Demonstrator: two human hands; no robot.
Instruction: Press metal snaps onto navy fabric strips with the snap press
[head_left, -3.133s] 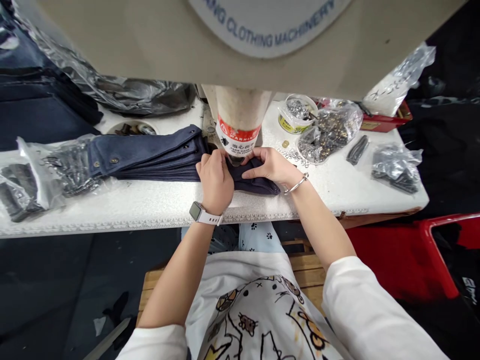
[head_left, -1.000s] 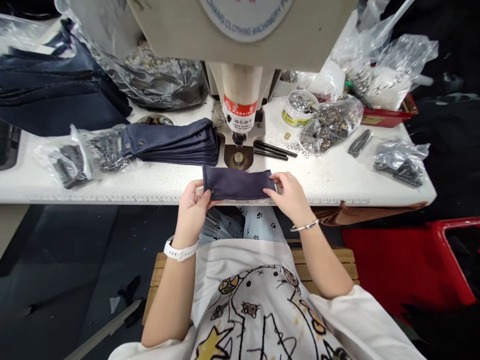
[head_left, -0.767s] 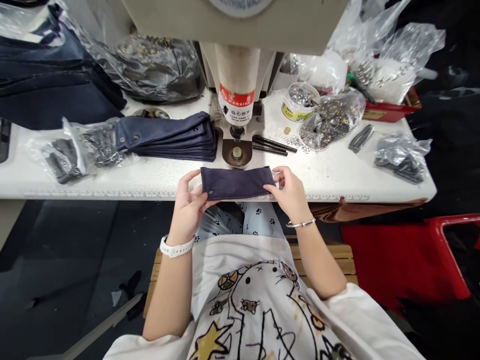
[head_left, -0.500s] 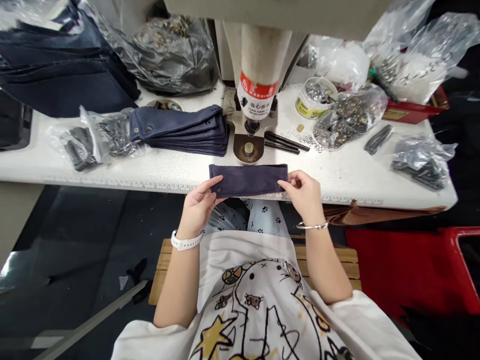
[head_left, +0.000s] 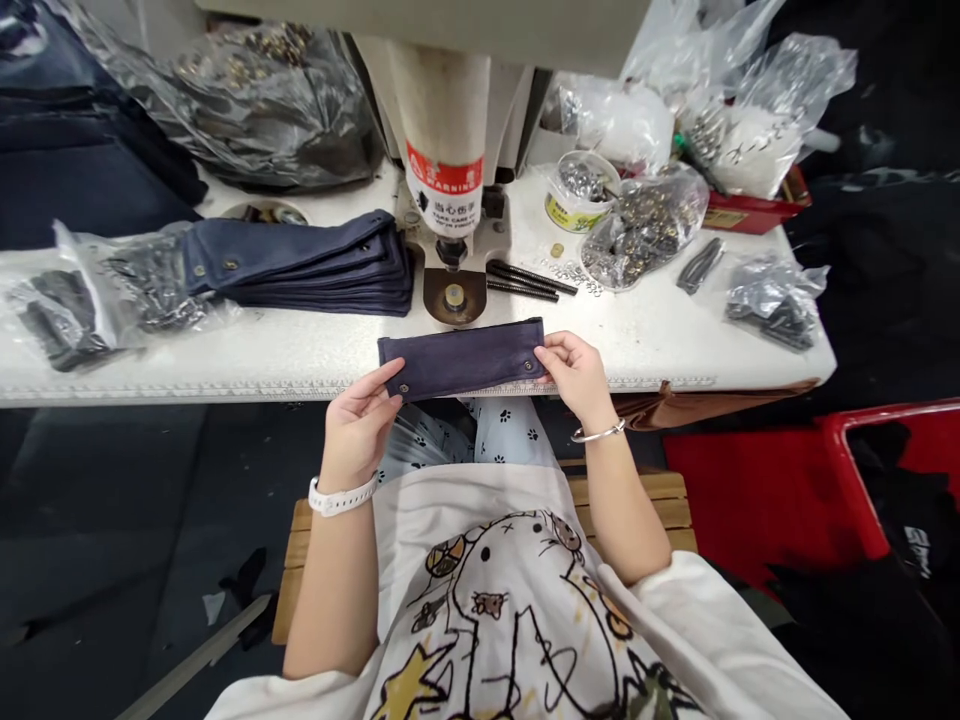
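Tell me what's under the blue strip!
Under the blue strip are the white table's edge and paw-print trousers. The bit of table right beneath it is covered, so I can't see that.

A: How many hands are over the desk (head_left: 645,350)?

B: Two: one left hand (head_left: 358,425) and one right hand (head_left: 574,375). They share one fabric strip (head_left: 461,357), which has two snaps (head_left: 529,366) showing.

A: And left of the press (head_left: 442,160)?

B: One stack of folded strips (head_left: 300,270). The layers are too tight to count exactly.

A: Bags?

B: About six plastic bags (head_left: 645,225); the ones at the upper right overlap, so I can't be sure.

A: Anything else on the desk?

B: One tub (head_left: 581,190), and two or three black rods (head_left: 529,280) to the right of the press.

A: Off the desk?

B: One red crate (head_left: 847,480), lower right of the frame.
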